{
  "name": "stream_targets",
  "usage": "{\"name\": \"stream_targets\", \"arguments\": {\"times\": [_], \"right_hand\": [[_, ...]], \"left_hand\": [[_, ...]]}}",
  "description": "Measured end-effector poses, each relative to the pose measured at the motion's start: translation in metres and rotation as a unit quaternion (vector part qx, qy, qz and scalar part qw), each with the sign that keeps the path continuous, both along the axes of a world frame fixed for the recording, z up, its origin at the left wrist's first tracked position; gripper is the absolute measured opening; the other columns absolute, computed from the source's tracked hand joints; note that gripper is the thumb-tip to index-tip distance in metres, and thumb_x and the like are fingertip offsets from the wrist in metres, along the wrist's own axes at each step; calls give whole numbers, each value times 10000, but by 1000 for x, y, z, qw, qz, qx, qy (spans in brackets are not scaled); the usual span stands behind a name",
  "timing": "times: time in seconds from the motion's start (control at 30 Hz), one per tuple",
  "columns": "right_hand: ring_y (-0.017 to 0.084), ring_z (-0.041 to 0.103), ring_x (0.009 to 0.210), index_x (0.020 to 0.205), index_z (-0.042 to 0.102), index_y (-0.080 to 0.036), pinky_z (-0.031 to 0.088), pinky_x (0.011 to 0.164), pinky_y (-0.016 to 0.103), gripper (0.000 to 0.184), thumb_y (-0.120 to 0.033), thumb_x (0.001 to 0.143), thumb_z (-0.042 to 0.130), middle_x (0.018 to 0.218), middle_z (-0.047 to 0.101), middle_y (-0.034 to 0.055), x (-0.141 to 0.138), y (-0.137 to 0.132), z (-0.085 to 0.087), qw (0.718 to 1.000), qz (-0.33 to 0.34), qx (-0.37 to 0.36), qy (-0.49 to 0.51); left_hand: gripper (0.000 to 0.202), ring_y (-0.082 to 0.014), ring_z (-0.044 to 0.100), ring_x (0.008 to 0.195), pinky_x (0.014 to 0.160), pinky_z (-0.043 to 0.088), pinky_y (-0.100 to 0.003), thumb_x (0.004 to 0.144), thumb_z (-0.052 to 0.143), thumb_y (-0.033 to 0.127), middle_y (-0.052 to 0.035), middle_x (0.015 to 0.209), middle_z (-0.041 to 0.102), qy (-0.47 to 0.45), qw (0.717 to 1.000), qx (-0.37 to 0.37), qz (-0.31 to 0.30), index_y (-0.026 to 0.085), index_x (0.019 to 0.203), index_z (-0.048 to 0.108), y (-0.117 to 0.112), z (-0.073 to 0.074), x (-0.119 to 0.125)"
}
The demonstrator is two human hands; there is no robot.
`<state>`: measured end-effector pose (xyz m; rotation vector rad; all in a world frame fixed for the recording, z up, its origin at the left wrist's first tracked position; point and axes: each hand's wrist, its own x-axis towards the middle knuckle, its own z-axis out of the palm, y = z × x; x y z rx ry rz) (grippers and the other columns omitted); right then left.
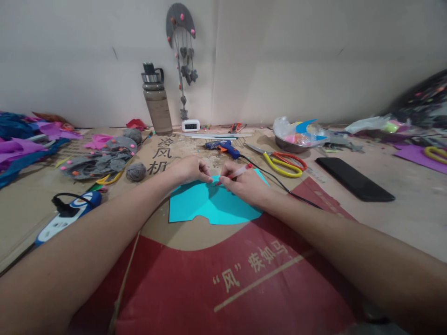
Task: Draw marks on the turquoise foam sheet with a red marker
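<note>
Nearest, midway across the counter, a turquoise sheet lies flat. The left hand pinches its far edge, and the right hand clasps a red pen, tip on the sheet. Beyond, toward the back edge, lie yellow scissors.

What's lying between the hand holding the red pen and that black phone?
A thin black cord crosses the cardboard between the right hand and the phone, seen in the head view.
</note>
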<state>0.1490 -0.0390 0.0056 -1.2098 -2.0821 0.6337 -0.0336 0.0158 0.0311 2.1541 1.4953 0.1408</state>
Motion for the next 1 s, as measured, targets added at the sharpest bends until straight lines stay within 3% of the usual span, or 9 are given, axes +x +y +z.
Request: {"name": "stream_targets", "arguments": {"times": [0.23,0.53,0.67,0.8,1.0], "right_hand": [[104,481,535,705,516,-203,352,521,232,98,-199,802,526,574,528,-37,0,0,0,999,-8,-20,37],[97,492,529,752,475,-210,380,505,222,123,-295,830,521,595,528,-48,2,6,-2,973,-33,-55,220],[114,532,609,846,513,-209,413,547,233,153,-362,855,508,697,562,-20,3,12,-8,975,-35,-40,215],[125,541,660,907,550,-224,428,579,236,134,-334,859,489,774,591,1,4,18,-11,982,-32,-38,182],[121,539,687,890,569,-210,433,635,242,134,-307,853,484,804,601,-6,3,21,-13,984,-26,-21,173]], "left_hand": [[203,-109,499,611,553,321,-225,659,728,352,24,664,645,0,1000,1,-1,187,777,716,2,-2,-1],[232,-122,521,635,558,334,-227,652,724,382,18,686,651,-18,1000,1,-12,189,779,704,6,-8,-6],[239,-123,530,642,563,345,-223,662,704,395,14,705,654,-35,999,5,-27,185,775,686,8,-11,-8],[195,-115,549,660,584,380,-204,706,663,344,12,734,656,-53,997,9,-54,175,803,663,6,-13,-10],[192,-117,568,706,639,421,-207,769,607,285,1,784,648,-48,992,76,-83,168,912,657,0,-9,-18]]}}
